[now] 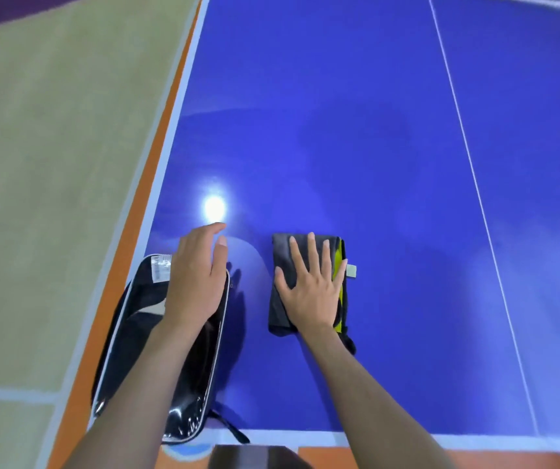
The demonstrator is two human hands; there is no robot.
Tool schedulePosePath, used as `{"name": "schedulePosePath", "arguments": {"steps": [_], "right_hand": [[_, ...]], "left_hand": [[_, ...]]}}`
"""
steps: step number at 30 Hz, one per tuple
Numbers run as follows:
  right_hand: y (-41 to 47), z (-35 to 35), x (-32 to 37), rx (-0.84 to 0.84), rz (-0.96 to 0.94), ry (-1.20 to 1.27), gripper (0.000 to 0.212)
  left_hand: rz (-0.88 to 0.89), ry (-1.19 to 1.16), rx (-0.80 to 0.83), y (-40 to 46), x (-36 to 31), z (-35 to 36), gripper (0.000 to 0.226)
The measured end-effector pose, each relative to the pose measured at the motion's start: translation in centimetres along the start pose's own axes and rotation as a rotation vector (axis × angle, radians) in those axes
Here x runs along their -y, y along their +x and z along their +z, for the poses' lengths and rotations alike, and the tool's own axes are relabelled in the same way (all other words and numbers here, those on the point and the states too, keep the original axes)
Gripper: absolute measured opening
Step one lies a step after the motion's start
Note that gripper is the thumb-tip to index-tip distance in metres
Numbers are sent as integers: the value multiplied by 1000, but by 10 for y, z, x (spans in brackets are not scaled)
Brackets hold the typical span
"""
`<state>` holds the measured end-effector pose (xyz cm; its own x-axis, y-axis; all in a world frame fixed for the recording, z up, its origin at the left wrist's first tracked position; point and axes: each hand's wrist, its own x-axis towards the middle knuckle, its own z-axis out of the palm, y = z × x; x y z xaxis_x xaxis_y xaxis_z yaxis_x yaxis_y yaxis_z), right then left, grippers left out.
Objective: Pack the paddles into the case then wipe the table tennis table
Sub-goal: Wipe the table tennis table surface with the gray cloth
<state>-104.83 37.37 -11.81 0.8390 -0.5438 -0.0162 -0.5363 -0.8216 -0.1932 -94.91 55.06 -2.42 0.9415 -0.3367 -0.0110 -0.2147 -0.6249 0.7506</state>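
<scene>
1. Case (166,350): near-left table corner, apparently closed; paddles unseen, judged packed.
2. Left hand (197,282): relaxed, resting on case.
3. Right hand (312,289): fingers spread flat, pressing folded cloth (282,299).
4. Table (373,147): wiping apparently just starting.

Lying on the table (390,164) at its near-left corner: case (156,360), left hand (195,282) resting over its far end. Sitting just right: cloth (283,265), right hand (312,292) pressing flat on it.
</scene>
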Motion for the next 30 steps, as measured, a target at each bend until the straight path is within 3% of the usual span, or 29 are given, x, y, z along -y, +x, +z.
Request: {"name": "schedulePosePath", "arguments": {"steps": [6, 15, 20, 25, 30], "right_hand": [[-83, -4, -13, 15, 35, 17, 69], [-189, -7, -15, 80, -32, 19, 68], [-196, -14, -17, 162, -43, 53, 69], [-181, -40, -18, 365, -56, 114, 73], [-168, -69, 9, 274, -44, 245, 58]], "left_hand": [[19, 49, -2, -59, -6, 2, 32], [55, 151, 20, -134, -12, -12, 30], [32, 225, 31, -163, -11, -25, 29], [-1, 275, 47, -175, -6, -44, 32], [-77, 310, 68, -165, 10, -66, 35]]}}
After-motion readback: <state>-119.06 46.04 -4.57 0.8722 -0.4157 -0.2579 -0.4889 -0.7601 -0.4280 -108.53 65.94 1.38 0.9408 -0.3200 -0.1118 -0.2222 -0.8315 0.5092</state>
